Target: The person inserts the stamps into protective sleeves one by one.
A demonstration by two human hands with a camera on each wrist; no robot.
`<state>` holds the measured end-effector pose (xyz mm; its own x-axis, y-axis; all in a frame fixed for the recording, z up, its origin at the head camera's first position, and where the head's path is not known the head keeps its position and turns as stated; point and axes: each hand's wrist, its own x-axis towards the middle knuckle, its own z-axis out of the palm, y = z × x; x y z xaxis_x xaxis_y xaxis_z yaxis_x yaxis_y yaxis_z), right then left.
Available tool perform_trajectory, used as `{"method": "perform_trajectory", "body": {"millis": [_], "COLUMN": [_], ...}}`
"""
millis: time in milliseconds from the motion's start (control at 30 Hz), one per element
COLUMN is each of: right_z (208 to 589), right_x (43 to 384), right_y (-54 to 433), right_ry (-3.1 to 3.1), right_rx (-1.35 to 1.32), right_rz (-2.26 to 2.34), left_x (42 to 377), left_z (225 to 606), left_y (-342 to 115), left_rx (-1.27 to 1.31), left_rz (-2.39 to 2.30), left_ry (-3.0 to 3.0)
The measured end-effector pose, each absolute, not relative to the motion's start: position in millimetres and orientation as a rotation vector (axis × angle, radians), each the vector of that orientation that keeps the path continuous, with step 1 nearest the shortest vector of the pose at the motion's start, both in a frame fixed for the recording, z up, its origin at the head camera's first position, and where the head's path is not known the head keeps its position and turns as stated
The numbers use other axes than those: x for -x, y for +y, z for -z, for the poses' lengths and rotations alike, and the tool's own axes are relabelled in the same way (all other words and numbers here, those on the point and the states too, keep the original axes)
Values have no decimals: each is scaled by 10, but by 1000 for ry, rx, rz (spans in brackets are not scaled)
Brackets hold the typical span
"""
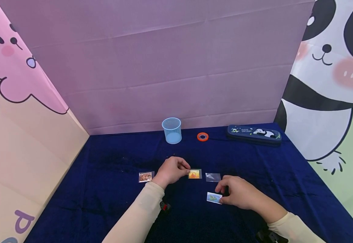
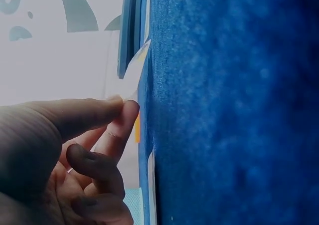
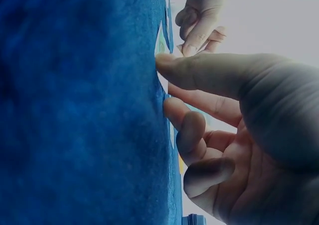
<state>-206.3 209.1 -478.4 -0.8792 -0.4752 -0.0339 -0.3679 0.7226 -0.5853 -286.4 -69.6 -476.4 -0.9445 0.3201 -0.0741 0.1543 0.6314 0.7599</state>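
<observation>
My left hand [image 1: 172,170] pinches the left edge of a small yellow-orange stamp in a clear sleeve [image 1: 195,174], between thumb and index finger. In the left wrist view that sleeved stamp [image 2: 135,73] tilts up off the cloth. With thumb and index finger, my right hand [image 1: 238,193] holds the right end of a blue-green stamp with a white border [image 1: 213,198], low over the cloth. Just above this stamp lies a clear plastic sleeve [image 1: 212,177] with no picture in it. Left of my left hand, a brown stamp in a clear sleeve [image 1: 145,177] lies flat.
Dark blue cloth [image 1: 109,202] covers the table. Along the back stand a light blue mesh cup [image 1: 172,130], an orange roll of tape [image 1: 202,136] and a dark blue panda pencil case [image 1: 253,134]. A mauve curtain [image 1: 176,67] rises behind them, with printed panels at both sides.
</observation>
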Motion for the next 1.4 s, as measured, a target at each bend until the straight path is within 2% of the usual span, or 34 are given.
{"method": "perform_trajectory", "body": {"millis": [967, 1400], "right_z": [4727, 4689], "right_x": [2116, 2232], "right_y": [2232, 2502], "right_ry": [2650, 2807], "right_rx": [706, 518], "right_rz": [1087, 1301], "left_x": [2793, 2755], "left_z": [4712, 4613], "left_y": [-667, -430], "left_rx": [-427, -633], "left_rz": [-1053, -1029], "left_ry": [2770, 2754]}}
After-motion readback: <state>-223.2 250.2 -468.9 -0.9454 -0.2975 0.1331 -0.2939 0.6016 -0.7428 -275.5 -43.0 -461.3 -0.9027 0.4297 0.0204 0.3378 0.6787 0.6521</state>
